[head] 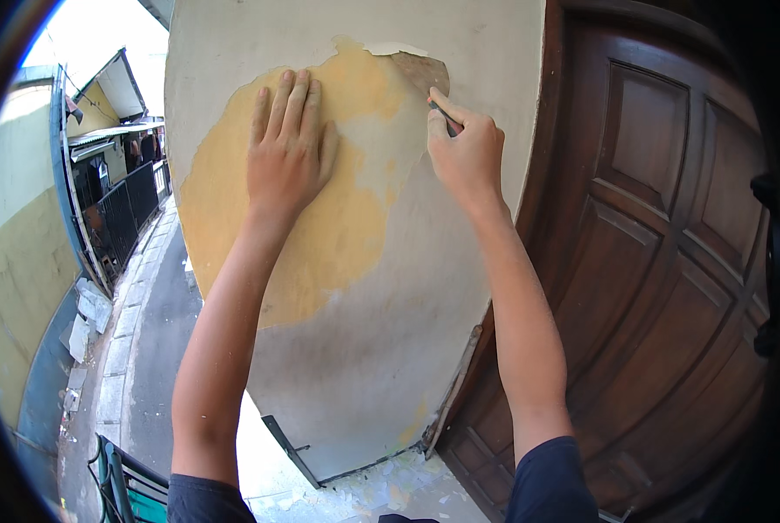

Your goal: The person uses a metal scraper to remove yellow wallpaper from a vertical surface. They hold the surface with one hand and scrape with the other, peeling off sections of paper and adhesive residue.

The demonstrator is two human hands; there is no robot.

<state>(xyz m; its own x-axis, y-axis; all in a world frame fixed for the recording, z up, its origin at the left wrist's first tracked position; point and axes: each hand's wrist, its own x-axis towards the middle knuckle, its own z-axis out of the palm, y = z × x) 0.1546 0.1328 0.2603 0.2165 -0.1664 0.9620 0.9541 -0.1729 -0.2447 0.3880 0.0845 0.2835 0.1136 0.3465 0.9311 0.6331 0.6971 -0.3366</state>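
My left hand (287, 137) lies flat on the wall, fingers slightly spread, against a patch of exposed yellow paint (344, 196). In my right hand (472, 147) is a small hand tool with a dark and red handle (447, 119); its working end is hidden, so I cannot tell its exact kind. That hand is at the right edge of the bared area, just below a lifted flap of peeling paint (424, 70). Around the patch runs a ragged edge of off-white paint (259, 39). Bare grey wall (364, 366) shows lower down.
Paint flakes (390, 487) litter the floor at the wall's foot. A brown panelled wooden door (638, 196) stands close on the right. A thin stick (455, 389) leans in the corner. On the left are a metal railing (119, 480) and a narrow paved lane (158, 327).
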